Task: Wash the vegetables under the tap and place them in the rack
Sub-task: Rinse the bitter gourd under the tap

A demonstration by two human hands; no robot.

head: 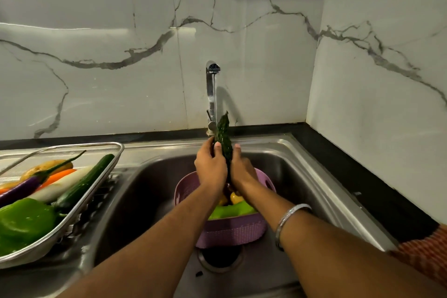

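Bitter gourd under rinse, held two-handed over the sink.

Nearest, the purple basket (229,231) sits in the sink (312,176), unwashed produce inside. Above it, left hand (211,167) and right hand (242,168) curl round the lower half of the bitter gourd (223,136), upright below the tap (212,94). Judged stiff, light, ridged (wet, likely slippery): hold mid-body. The rack (96,189) to the left holds washed vegetables.

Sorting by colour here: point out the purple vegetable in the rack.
The long eggplant in the rack, lying beside the white radish; the only purple one among the orange, white and green vegetables.
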